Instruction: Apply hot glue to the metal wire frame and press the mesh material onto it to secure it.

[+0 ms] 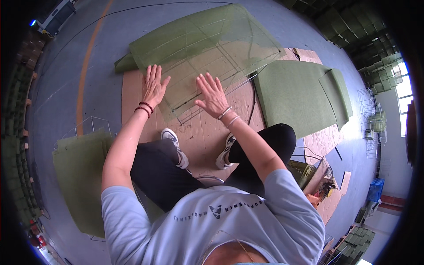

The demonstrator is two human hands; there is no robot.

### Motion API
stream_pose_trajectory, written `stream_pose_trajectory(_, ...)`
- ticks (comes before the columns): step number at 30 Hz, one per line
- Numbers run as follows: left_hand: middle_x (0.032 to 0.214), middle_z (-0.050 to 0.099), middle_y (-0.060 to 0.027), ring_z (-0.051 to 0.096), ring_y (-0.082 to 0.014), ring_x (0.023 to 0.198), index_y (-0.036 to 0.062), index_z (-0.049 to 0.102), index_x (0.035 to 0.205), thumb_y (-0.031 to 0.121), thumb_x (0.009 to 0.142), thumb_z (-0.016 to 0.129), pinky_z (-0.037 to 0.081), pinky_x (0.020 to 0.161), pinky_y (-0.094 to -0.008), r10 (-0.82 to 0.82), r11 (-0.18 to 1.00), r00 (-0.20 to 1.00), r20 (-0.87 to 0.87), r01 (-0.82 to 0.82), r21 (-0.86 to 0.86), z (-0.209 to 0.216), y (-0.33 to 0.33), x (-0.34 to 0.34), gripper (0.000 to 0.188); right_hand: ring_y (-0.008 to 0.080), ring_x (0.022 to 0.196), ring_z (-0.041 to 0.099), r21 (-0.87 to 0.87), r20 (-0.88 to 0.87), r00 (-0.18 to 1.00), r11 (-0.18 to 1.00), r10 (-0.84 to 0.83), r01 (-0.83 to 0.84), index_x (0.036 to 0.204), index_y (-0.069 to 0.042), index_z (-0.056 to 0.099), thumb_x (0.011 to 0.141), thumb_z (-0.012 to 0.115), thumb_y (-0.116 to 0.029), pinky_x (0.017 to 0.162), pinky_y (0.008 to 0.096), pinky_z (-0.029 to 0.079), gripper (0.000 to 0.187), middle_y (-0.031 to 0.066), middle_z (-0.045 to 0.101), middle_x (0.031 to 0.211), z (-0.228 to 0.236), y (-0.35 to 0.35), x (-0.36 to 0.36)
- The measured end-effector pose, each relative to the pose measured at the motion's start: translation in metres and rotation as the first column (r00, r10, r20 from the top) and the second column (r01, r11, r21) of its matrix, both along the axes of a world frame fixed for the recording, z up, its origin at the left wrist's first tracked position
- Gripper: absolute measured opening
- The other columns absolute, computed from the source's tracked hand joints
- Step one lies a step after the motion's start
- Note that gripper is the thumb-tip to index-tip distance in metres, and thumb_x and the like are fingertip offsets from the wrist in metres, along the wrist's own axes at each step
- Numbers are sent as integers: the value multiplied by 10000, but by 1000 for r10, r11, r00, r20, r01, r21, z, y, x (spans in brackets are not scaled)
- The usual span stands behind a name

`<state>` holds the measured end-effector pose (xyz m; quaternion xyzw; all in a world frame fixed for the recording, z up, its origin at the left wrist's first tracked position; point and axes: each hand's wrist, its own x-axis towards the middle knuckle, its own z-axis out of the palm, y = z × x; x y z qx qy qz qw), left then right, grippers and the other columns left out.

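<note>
A thin, see-through green mesh sheet [187, 62] lies in front of me, over a wire frame [221, 79] whose bars show through it. My left hand [153, 86] rests flat at the sheet's left edge, fingers stretched out. Palm down, my right hand [212, 95] is spread over the sheet's near side, close to the frame's near bar. Neither hand grips anything. Whether the palms press on the sheet or just hover, I cannot tell. Beyond, darker green mesh [172, 37] lies at or under the far side.
Cardboard [201, 145] covers the floor between my shoes. A pile of green mesh sheets [291, 97] lies at right, another stack [81, 181] at left by my arm. Near my right knee stands an open box [302, 172] beside tools. Wire frames [371, 119] lean near the right wall.
</note>
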<state>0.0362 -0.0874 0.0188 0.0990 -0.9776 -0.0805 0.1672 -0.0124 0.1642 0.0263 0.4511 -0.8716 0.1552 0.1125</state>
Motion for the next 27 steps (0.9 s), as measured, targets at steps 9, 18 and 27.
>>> stream_pose_trajectory(9,1392,272,-144,165,-274,1319,39,323,1322,485,886,330,140,1046,-478,-2,1000,1000,-27,3,18,-2,3,-2,624,266,1319,187,-88,20,979,975,204,-202,1346,-46,256,763,338,-659,1070,457,113,850,127,240,1409,3,-33,38)
stream_pose_trajectory(18,1402,262,-115,158,-262,1323,60,315,1328,493,890,315,136,1031,-545,14,1000,1000,26,-15,7,9,13,-3,616,286,1324,166,-100,20,964,960,264,-261,1353,-34,232,770,269,-694,1068,472,89,882,136,234,1409,7,-43,60)
stream_pose_trajectory(27,1410,255,-87,148,-242,1328,86,302,1340,503,890,305,126,1029,-561,51,999,997,63,-50,-8,8,11,1,614,273,1329,153,-241,-51,990,964,-130,115,1354,-26,224,803,282,-656,1077,432,78,839,142,249,1403,8,-5,-14)
